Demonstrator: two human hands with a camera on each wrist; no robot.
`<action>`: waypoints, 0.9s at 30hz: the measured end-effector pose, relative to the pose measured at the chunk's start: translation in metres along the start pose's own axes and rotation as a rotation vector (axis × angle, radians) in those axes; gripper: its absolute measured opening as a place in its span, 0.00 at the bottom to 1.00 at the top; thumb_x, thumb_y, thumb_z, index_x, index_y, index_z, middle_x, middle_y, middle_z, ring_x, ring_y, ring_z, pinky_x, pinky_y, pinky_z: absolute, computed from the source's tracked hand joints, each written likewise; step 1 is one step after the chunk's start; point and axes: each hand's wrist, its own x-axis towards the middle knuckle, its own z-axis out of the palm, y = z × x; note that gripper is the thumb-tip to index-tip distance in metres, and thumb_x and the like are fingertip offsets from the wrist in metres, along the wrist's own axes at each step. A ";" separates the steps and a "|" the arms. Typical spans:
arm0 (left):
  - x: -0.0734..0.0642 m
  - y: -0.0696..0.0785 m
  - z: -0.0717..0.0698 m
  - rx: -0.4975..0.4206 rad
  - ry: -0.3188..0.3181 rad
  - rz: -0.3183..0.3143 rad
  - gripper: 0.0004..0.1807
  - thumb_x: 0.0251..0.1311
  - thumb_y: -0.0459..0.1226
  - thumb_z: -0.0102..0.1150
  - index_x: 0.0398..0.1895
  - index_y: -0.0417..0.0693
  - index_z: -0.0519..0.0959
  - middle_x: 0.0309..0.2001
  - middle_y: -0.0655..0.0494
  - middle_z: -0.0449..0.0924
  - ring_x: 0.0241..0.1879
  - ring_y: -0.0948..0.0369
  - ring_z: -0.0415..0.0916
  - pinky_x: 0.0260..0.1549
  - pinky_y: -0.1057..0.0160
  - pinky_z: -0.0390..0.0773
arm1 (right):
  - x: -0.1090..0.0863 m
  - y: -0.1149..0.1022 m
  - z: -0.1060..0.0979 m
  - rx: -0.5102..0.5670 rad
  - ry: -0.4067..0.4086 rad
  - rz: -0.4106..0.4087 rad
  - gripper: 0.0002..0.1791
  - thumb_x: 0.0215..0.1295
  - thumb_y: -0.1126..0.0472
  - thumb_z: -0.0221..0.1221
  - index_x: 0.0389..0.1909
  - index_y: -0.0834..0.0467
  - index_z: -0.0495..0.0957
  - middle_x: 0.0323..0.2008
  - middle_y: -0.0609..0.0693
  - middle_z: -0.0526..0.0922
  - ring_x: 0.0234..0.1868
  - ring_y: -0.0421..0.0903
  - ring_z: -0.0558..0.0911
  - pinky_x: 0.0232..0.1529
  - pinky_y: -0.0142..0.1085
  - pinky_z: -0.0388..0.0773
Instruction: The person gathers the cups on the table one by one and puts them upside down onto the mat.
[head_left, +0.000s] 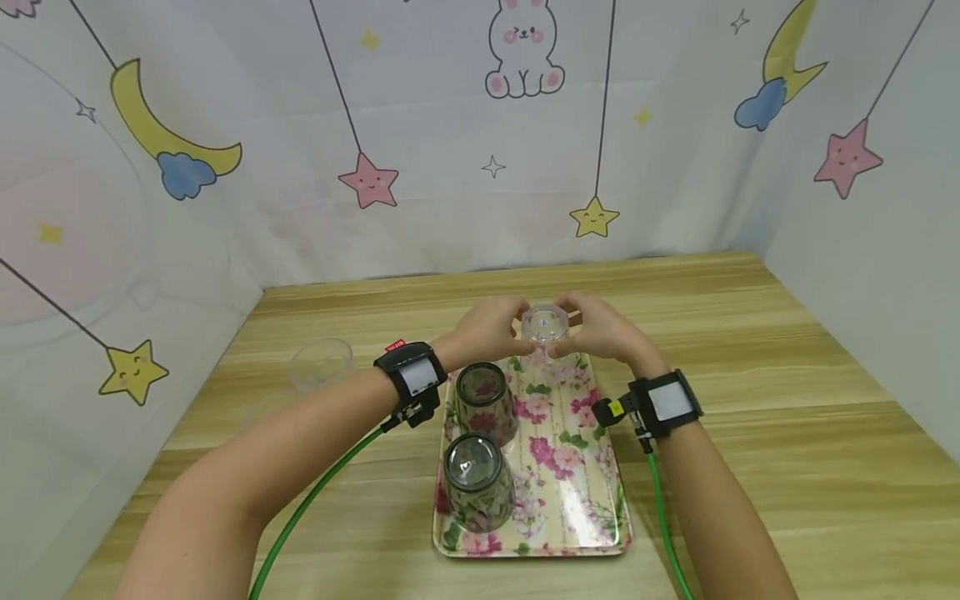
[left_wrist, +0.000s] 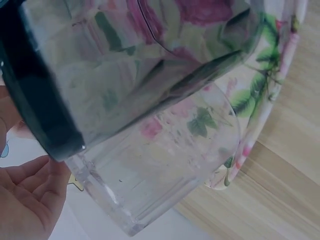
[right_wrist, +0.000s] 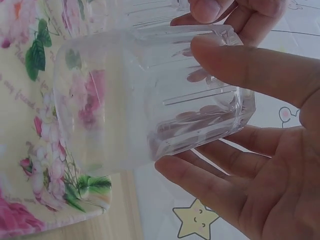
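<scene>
At the far end of the floral tray (head_left: 558, 492) a clear glass (head_left: 545, 323) stands base up between both hands. My left hand (head_left: 491, 327) has its thumb and fingers about the glass's left side near the base. From the other side my right hand (right_wrist: 270, 145) grips the same glass (right_wrist: 120, 100), thumb on the near wall and fingers round the far side. Two dark glasses, one nearer (head_left: 478, 483) and one farther (head_left: 486, 404), stand upside down along the tray's left side. The farther dark glass (left_wrist: 140, 65) hides part of the left hand's grip in the left wrist view.
On the wooden table (head_left: 750, 400) left of the tray stands another clear glass (head_left: 321, 364); a faint clear shape beside my left forearm is too dim to make out. A patterned cloth (head_left: 450, 225) encloses the table's back and sides. Green cables trail from both wrists.
</scene>
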 end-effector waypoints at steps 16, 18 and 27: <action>0.000 -0.002 0.003 0.043 -0.006 0.012 0.28 0.57 0.43 0.66 0.60 0.43 0.73 0.55 0.47 0.79 0.40 0.57 0.80 0.42 0.61 0.81 | 0.001 0.003 0.001 0.016 -0.021 -0.004 0.37 0.52 0.62 0.70 0.63 0.62 0.66 0.61 0.60 0.72 0.63 0.62 0.72 0.55 0.51 0.79; 0.000 -0.001 0.003 0.039 -0.012 0.009 0.27 0.58 0.43 0.66 0.59 0.43 0.74 0.56 0.47 0.78 0.42 0.56 0.80 0.43 0.61 0.81 | 0.000 0.002 0.001 0.019 -0.025 0.000 0.37 0.52 0.62 0.70 0.64 0.62 0.66 0.61 0.60 0.72 0.63 0.62 0.72 0.55 0.51 0.79; -0.003 0.001 0.004 0.035 -0.030 -0.010 0.27 0.58 0.43 0.65 0.60 0.44 0.73 0.57 0.47 0.77 0.44 0.56 0.80 0.43 0.60 0.80 | -0.001 0.003 0.002 0.025 -0.041 0.008 0.38 0.52 0.63 0.70 0.64 0.63 0.65 0.61 0.61 0.72 0.63 0.61 0.72 0.56 0.51 0.78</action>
